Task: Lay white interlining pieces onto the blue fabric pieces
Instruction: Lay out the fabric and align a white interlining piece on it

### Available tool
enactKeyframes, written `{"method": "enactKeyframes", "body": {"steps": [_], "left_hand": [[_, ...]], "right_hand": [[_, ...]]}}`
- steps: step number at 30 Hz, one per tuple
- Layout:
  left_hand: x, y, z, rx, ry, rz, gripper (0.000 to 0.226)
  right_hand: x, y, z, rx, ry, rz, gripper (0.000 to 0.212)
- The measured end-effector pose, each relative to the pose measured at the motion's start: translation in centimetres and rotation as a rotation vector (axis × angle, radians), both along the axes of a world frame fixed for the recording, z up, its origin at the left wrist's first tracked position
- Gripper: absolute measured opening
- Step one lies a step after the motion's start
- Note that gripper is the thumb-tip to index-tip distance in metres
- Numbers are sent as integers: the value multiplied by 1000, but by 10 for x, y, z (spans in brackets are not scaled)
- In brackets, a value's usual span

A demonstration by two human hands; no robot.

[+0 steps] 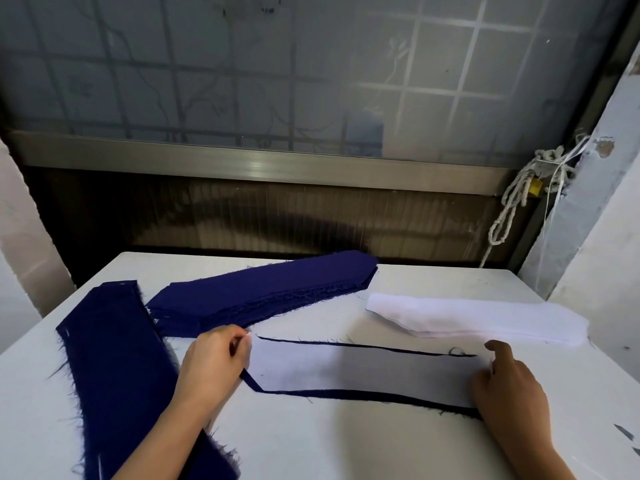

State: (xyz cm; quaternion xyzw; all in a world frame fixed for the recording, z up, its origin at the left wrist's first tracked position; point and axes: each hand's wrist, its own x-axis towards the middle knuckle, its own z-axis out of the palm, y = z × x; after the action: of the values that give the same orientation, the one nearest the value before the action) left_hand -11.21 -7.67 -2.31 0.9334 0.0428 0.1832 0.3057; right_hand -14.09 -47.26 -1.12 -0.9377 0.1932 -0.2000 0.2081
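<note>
1. left fingers (239,336), of the left hand (213,363): thumb and forefinger pinch the pointed left tip of the interlining (363,370), lifted just off the cloth.

2. right fingers (498,349), of the right hand (510,382): forefinger stretched out, the rest bent over the interlining's right end. Whether they press it flat or nip its edge, I cannot tell from where I stand.

3. interlining: one pale piece lying on a blue piece (346,394) at the middle of the desk (346,445), between the two hands. A thin blue margin shows along the far edge, a wider one along the near edge and left point, so the match looks nearly set but uneven.

4. white stack (478,320): spare interlining, just beyond the right hand, apart from the working piece.

5. blue stack (263,292): long cut pieces with frayed edges, beyond the left hand.

6. blue pile (117,358): a second lot, lying under the left forearm.

7. Behind the desk: window (311,81) and a hanging rope (512,209).

Risks, as I judge them: a pull at the left tip may drag the thin interlining askew or wrinkle it if the right end is not held. The blue piece may slide on the smooth desk along with it. The forearm may also disturb the blue pile.
</note>
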Motion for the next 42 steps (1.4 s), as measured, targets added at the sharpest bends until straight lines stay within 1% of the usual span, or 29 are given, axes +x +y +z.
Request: {"method": "enactKeyframes", "body": {"steps": [2, 7, 17, 25, 32, 35, 39, 42], "left_hand": [[0, -1, 1, 55, -3, 3, 21], [-2, -2, 1, 95, -31, 20, 14], [0, 0, -1, 92, -25, 42, 9], [0, 0, -2, 39, -45, 47, 3], [3, 4, -7, 18, -40, 57, 9], [4, 5, -8, 24, -45, 61, 9], [5, 4, -9, 43, -55, 42, 5], [6, 5, -10, 54, -51, 35, 9]], "right_hand": [[1, 0, -2, -25, 14, -5, 44], [1, -1, -5, -73, 18, -4, 41], [4, -4, -8, -93, 4, -29, 40], [6, -9, -11, -86, 5, -75, 48], [10, -15, -17, -168, 9, -108, 51], [13, -15, -21, -213, -8, -73, 44], [29, -13, -21, -315, 1, 37, 30], [60, -6, -11, -404, 11, 156, 29]]}}
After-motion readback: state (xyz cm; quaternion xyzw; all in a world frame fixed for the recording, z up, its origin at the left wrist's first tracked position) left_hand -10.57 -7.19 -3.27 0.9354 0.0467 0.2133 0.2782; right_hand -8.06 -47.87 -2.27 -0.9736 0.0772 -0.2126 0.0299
